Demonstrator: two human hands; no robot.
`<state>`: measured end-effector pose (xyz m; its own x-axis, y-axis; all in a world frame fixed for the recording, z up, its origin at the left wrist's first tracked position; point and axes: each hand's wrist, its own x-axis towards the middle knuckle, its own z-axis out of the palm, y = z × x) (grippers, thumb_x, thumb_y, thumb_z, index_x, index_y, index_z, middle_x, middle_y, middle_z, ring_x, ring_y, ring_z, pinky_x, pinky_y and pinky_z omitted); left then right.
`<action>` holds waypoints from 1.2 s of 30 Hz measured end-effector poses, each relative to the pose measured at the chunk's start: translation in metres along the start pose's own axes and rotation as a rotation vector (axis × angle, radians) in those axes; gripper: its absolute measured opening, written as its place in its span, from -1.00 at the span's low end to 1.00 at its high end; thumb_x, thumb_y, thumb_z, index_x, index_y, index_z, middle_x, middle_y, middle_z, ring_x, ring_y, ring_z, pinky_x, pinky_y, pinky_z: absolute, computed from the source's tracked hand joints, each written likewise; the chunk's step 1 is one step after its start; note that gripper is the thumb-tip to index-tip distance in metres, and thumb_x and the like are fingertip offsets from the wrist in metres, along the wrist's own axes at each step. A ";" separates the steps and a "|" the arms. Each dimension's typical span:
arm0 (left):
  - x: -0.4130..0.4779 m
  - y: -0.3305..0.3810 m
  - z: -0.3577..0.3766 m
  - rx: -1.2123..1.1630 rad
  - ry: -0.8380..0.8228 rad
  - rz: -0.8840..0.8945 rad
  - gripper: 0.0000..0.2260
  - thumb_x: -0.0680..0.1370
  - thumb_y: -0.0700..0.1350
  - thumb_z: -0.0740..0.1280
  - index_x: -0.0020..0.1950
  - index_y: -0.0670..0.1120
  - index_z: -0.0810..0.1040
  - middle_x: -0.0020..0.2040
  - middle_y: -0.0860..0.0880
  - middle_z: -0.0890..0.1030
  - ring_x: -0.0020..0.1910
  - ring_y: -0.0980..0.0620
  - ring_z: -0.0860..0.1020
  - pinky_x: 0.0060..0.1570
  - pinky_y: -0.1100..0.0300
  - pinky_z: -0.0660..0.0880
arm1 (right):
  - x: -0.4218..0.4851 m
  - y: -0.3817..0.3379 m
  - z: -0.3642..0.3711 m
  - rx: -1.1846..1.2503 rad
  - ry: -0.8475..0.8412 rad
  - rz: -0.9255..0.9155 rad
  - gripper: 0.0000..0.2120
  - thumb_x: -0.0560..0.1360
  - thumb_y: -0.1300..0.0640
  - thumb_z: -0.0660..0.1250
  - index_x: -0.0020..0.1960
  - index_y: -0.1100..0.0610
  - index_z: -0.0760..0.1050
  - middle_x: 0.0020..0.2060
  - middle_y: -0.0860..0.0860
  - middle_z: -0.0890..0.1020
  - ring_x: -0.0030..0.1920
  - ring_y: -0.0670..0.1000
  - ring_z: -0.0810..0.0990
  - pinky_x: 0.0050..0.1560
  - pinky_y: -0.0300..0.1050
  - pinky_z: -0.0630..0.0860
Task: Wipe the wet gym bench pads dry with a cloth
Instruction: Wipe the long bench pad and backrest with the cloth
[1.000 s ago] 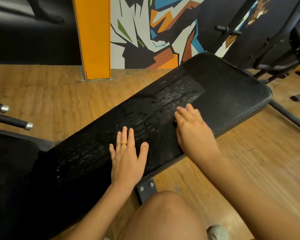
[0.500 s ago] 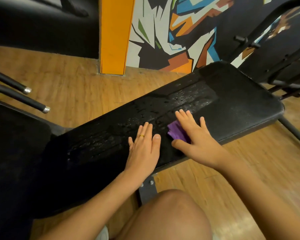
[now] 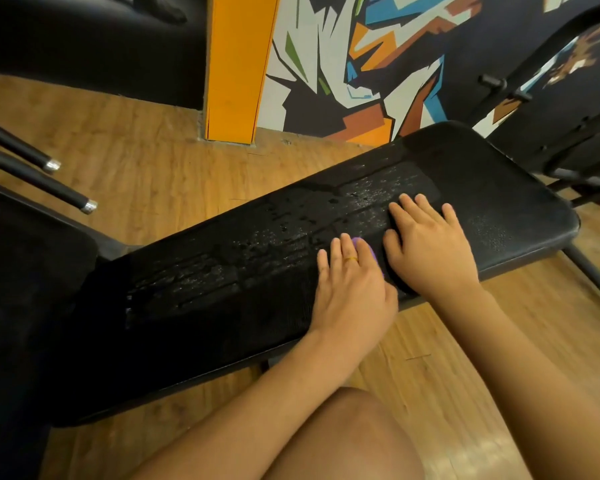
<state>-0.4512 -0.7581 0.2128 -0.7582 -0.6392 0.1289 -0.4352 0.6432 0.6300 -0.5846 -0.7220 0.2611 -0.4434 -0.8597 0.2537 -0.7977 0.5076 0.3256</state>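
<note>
Currently, a person looks down over a long black gym bench pad (image 3: 222, 289) that runs from near left to far right above a wooden floor (image 3: 136, 168). Both hands lie flat on the right half of the pad, side by side and very close; whether they touch cannot be told.

The left hand (image 3: 354, 282), wearing a gold ring (image 3: 351, 259), presses down with straight fingers on a purple cloth (image 3: 365, 245). Only a small edge of the cloth shows, past the index finger. The right hand (image 3: 430, 247) rests just to its right, palm down and fingers spread, holding nothing and seemingly bracing on the pad.

Water droplets (image 3: 378, 195) bead along the middle of the pad, from beyond the fingertips to far down the left side. Wiping looks barely under way, with most of the wet strip left. The next move probably calls for sliding the cloth firmly leftward along the droplets, with the whole cloth kept flat under the palm.

An orange pillar (image 3: 236, 64) and a painted mural (image 3: 361, 46) stand behind.
</note>
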 end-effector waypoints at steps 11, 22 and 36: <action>0.001 -0.010 0.012 -0.089 0.088 0.060 -0.47 0.72 -0.08 0.06 0.65 -0.18 -0.02 0.66 -0.18 -0.03 0.64 -0.07 -0.06 0.57 0.03 0.04 | 0.027 -0.008 0.008 -0.001 -0.033 -0.070 -0.51 0.67 0.02 0.07 0.53 0.20 0.31 0.53 0.16 0.34 0.57 0.20 0.20 0.54 0.19 0.11; -0.041 -0.085 0.011 -0.093 0.140 -0.082 -0.50 0.72 -0.12 0.05 0.65 -0.11 0.02 0.66 -0.05 0.03 0.63 0.08 -0.03 0.59 0.16 0.02 | 0.026 -0.009 0.010 -0.012 -0.016 -0.067 -0.42 0.60 -0.02 -0.06 0.48 0.25 0.37 0.47 0.20 0.42 0.51 0.26 0.28 0.47 0.23 0.21; -0.034 -0.085 0.011 -0.135 0.126 0.019 -0.55 0.73 -0.18 0.08 0.63 -0.08 0.14 0.64 0.02 0.13 0.61 0.12 0.05 0.44 0.33 -0.01 | 0.026 -0.009 0.007 -0.005 -0.032 -0.092 -0.48 0.66 -0.01 -0.01 0.51 0.24 0.33 0.49 0.20 0.39 0.53 0.25 0.25 0.49 0.23 0.19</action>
<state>-0.3937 -0.7867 0.1464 -0.6952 -0.6808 0.2307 -0.3460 0.5983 0.7227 -0.5914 -0.7491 0.2581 -0.3816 -0.9039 0.1932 -0.8337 0.4269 0.3504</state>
